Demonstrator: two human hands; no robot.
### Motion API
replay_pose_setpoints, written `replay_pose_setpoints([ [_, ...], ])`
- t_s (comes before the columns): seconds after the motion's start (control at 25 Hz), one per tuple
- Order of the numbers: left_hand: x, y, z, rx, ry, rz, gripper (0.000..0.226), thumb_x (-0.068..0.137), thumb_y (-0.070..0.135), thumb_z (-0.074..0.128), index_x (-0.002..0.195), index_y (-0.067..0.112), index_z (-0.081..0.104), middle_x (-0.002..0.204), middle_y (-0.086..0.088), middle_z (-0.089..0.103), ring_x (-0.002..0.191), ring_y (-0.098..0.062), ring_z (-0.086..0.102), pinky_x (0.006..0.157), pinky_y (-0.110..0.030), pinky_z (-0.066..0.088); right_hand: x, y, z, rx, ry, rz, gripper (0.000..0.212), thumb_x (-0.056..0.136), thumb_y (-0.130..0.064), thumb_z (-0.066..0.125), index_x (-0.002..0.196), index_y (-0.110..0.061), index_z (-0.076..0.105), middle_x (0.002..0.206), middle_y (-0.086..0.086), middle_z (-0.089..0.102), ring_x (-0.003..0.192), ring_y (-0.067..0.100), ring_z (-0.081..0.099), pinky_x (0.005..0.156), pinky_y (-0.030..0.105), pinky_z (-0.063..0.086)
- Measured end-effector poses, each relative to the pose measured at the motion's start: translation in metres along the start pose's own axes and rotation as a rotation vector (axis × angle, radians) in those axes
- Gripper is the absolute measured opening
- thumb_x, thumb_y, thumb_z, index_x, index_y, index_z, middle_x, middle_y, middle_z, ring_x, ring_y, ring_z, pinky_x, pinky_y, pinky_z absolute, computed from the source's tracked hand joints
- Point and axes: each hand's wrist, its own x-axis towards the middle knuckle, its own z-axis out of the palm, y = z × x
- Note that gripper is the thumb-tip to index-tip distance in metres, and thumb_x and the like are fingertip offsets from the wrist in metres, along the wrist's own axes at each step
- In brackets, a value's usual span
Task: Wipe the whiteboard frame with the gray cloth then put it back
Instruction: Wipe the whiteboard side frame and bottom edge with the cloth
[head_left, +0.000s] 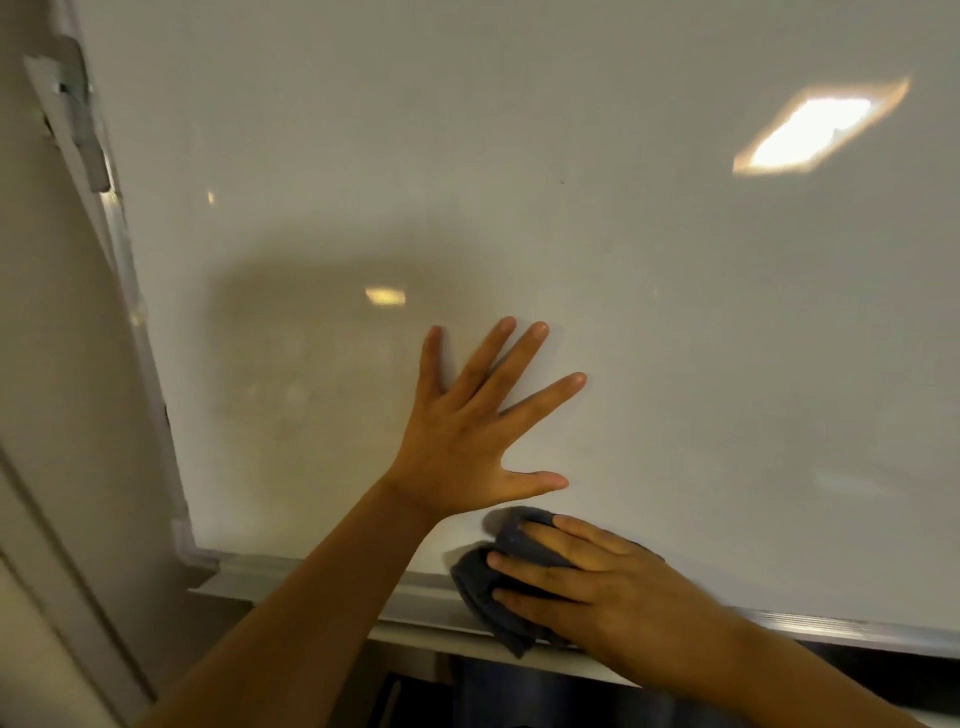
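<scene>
Head view: your right hand (597, 577) presses the cloth (483, 582) flat under its fingers (535, 564), bunched over the bottom frame (311, 569). Frame runs left-right beneath those fingertips. Left hand (467, 431) splayed on the board (519, 182), holding nothing. Right hand nearer.

Likely office or classroom: large wall-mounted whiteboard (519, 208) with aluminium frame (311, 566), plain wall (52, 364), ceiling light panel reflection (815, 135).
</scene>
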Motion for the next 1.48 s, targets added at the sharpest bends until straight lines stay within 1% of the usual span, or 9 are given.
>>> replay_pose_setpoints([
  [0.24,-0.013,-0.045,-0.005,0.002,0.010,0.053,0.080,0.077,0.078,0.044,0.142,0.032,0.033,0.152,-0.011,0.024,0.143,-0.028,0.018,0.110,-0.065,0.006,0.046,-0.013,0.000,0.002,-0.009,-0.061,0.061,0.079,-0.039,0.065,0.133,-0.033,0.038,0.144,-0.012,0.040,0.136,0.018,0.030,0.111,0.035,0.016],
  [0.48,-0.031,-0.068,-0.007,0.016,-0.021,0.063,0.078,0.080,0.075,0.043,0.142,0.030,0.035,0.151,-0.011,0.022,0.142,-0.029,0.021,0.110,-0.065,0.010,0.101,-0.034,0.010,0.007,-0.011,-0.045,0.057,0.075,-0.040,0.068,0.127,-0.030,0.047,0.139,-0.008,0.048,0.132,0.021,0.038,0.108,0.037,0.020],
  [0.56,-0.030,-0.069,-0.007,0.009,-0.030,0.063,0.077,0.080,0.075,0.041,0.142,0.030,0.035,0.151,-0.010,0.021,0.142,-0.028,0.020,0.110,-0.065,0.009,0.105,-0.035,0.013,0.018,0.014,-0.031,0.050,0.078,-0.041,0.064,0.124,-0.030,0.050,0.137,-0.008,0.051,0.130,0.021,0.040,0.108,0.037,0.021],
  [0.64,-0.028,-0.067,-0.006,0.002,-0.034,0.058,0.076,0.081,0.075,0.040,0.142,0.031,0.035,0.152,-0.009,0.021,0.143,-0.027,0.019,0.111,-0.065,0.007,0.100,-0.033,0.014,0.061,0.065,0.015,0.037,0.086,-0.047,0.051,0.120,-0.032,0.052,0.134,-0.010,0.053,0.129,0.020,0.041,0.111,0.036,0.021],
  [0.76,-0.027,-0.064,-0.004,-0.008,-0.027,0.054,0.076,0.081,0.075,0.041,0.142,0.031,0.036,0.152,-0.009,0.022,0.143,-0.027,0.020,0.111,-0.065,0.008,0.089,-0.031,0.019,0.095,0.080,0.045,0.043,0.091,-0.056,0.033,0.121,-0.031,0.052,0.136,-0.009,0.051,0.133,0.021,0.037,0.112,0.038,0.020],
  [0.92,-0.027,-0.062,-0.004,-0.024,-0.026,0.050,0.077,0.081,0.075,0.040,0.143,0.031,0.033,0.153,-0.008,0.020,0.144,-0.027,0.017,0.112,-0.065,0.008,0.074,-0.031,0.023,0.108,0.086,0.065,0.045,0.087,-0.056,0.040,0.122,-0.031,0.054,0.139,-0.008,0.048,0.135,0.022,0.031,0.108,0.041,0.027],
  [1.08,-0.030,-0.066,-0.003,-0.030,-0.038,0.045,0.077,0.081,0.075,0.038,0.144,0.031,0.031,0.153,-0.008,0.019,0.144,-0.028,0.016,0.112,-0.064,0.007,0.090,-0.048,0.024,0.214,0.146,0.257,0.043,0.086,-0.057,0.034,0.109,-0.034,0.063,0.127,-0.009,0.059,0.122,0.023,0.050,0.096,0.046,0.041],
  [1.28,-0.029,-0.067,-0.005,-0.024,-0.046,0.054,0.075,0.082,0.074,0.039,0.143,0.030,0.035,0.153,-0.009,0.023,0.143,-0.028,0.018,0.111,-0.065,0.008,0.119,-0.067,0.026,0.215,0.214,0.367,0.038,0.080,-0.053,0.045,0.101,-0.033,0.069,0.120,-0.005,0.064,0.115,0.030,0.056,0.091,0.054,0.042],
  [1.48,-0.030,-0.069,-0.004,-0.024,-0.055,0.048,0.075,0.082,0.073,0.038,0.143,0.030,0.035,0.154,-0.009,0.026,0.143,-0.028,0.017,0.112,-0.063,0.004,0.135,-0.074,0.028,0.168,0.175,0.346,0.041,0.067,-0.053,0.071,0.102,-0.031,0.069,0.123,-0.005,0.063,0.118,0.028,0.054,0.095,0.052,0.039],
])
